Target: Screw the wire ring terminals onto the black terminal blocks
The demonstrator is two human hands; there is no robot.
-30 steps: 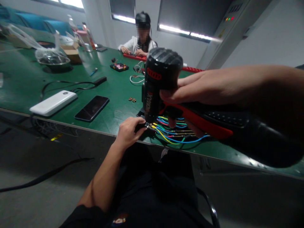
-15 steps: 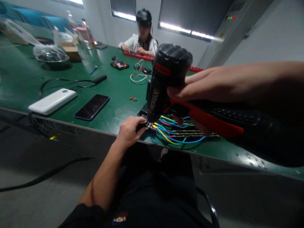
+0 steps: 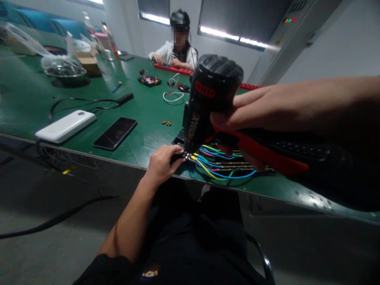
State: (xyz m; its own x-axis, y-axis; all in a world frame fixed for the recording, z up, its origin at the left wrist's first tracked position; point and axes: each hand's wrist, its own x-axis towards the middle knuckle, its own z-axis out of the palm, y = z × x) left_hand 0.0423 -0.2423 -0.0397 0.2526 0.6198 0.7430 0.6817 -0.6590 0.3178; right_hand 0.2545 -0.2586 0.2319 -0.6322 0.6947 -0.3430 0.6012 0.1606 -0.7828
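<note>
My right hand point(image 3: 255, 105) is wrapped round the red-and-black grip of a cordless drill point(image 3: 218, 85), its nose pointing down. The drill's tip is over the left end of a black wired unit point(image 3: 194, 168), where small metal terminals show; whether it touches them I cannot tell. Yellow, blue, green and red wires point(image 3: 212, 174) run right from those terminals, partly hidden behind the drill and my right hand. My left hand point(image 3: 162, 162) pinches the unit's dark left end between thumb and fingers, close beside the drill tip.
Small brass-coloured screws point(image 3: 166, 123) lie on the green table point(image 3: 142, 107) beyond my left hand. To the left are a phone point(image 3: 115, 133), a white power bank point(image 3: 65, 126) and a black cable point(image 3: 126, 99). A co-worker point(image 3: 175, 55) sits across, behind a red strip point(image 3: 172, 69).
The drill and my right hand have shifted very slightly to the right. My left hand stays in place on the wired unit.
</note>
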